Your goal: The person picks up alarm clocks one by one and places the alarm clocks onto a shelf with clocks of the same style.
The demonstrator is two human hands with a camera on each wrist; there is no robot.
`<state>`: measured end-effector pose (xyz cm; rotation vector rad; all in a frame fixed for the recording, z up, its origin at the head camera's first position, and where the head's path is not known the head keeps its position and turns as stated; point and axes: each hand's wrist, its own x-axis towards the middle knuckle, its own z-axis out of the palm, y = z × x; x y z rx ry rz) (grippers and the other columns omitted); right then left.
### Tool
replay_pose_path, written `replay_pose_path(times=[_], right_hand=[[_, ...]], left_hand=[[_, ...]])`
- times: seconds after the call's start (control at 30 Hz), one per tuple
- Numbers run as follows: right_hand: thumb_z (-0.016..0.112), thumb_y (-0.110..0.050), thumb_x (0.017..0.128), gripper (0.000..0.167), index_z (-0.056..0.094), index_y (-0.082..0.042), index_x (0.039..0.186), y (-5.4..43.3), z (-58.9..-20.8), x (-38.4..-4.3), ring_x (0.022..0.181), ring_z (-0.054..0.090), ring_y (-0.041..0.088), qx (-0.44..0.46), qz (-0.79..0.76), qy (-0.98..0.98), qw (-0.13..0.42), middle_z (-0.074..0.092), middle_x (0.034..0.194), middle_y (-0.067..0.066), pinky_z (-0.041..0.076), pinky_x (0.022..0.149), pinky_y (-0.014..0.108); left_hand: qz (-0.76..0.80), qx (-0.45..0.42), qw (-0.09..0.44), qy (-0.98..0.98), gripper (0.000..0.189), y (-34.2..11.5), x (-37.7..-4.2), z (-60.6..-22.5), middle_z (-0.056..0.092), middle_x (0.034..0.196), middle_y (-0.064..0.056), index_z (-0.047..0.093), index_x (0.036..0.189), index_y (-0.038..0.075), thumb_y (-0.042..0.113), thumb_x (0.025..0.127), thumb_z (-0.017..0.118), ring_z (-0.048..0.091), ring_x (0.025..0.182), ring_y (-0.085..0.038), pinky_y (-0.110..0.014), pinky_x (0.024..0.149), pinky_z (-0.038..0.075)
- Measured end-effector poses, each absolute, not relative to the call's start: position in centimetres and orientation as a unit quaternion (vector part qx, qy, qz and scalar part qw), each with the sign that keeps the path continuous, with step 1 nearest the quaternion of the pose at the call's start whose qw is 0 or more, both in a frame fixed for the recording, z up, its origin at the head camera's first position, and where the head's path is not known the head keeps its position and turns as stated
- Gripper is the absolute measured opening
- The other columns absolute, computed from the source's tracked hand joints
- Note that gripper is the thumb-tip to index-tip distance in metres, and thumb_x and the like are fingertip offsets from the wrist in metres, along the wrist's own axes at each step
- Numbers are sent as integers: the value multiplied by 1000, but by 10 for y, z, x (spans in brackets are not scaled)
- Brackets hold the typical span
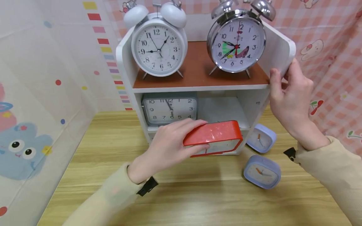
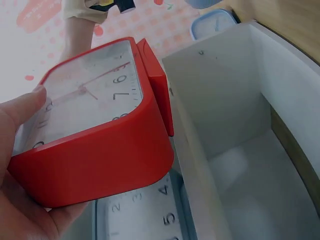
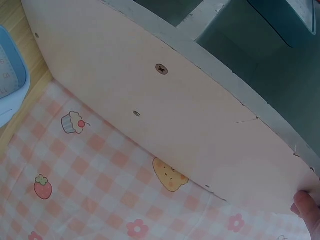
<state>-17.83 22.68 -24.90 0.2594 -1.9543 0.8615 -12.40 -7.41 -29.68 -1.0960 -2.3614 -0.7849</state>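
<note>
My left hand (image 1: 167, 142) grips a red rectangular alarm clock (image 1: 213, 133), thumb at its face and the other fingers around the back. The clock is tilted, in front of the middle level of a small white shelf unit (image 1: 203, 89). In the left wrist view the red clock (image 2: 105, 155) overlaps a grey-blue clock (image 2: 135, 212) behind it. At the unit's right side panel (image 1: 278, 47), my right hand (image 1: 294, 97) holds the front edge between thumb and fingers. Only fingertips of the right hand (image 3: 306, 205) show in the right wrist view.
On the brown top shelf stand a white twin-bell clock (image 1: 159, 61) and a silver twin-bell clock (image 1: 237, 64). A grey-blue rectangular clock (image 1: 181, 110) sits at the middle level's left. Two small lavender clocks (image 1: 266, 157) (image 1: 261, 138) lie right of the unit on the wooden table (image 1: 113, 135).
</note>
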Motion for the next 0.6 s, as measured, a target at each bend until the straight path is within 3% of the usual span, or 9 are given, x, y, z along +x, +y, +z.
replay_pose_path(times=[0.23,0.6], right_hand=[[54,-25,107,42,63,10,128,226,-248,-176,97,52,-35,116,346,-801,474,76,119,26,44,79,-7],[55,-24,107,41,63,9,128,226,-248,-177,97,52,-35,115,346,-801,474,77,118,26,45,80,-6]], left_hand=[[-274,-375,210,-860,52,-60,-126,-290,77,109,1,71,132,16,38,87,86,71,90,-12,-25,69,53],[-253,-358,224,-870,52,-38,-135,-286,77,111,2,70,134,18,40,89,84,71,91,-12,-31,70,58]])
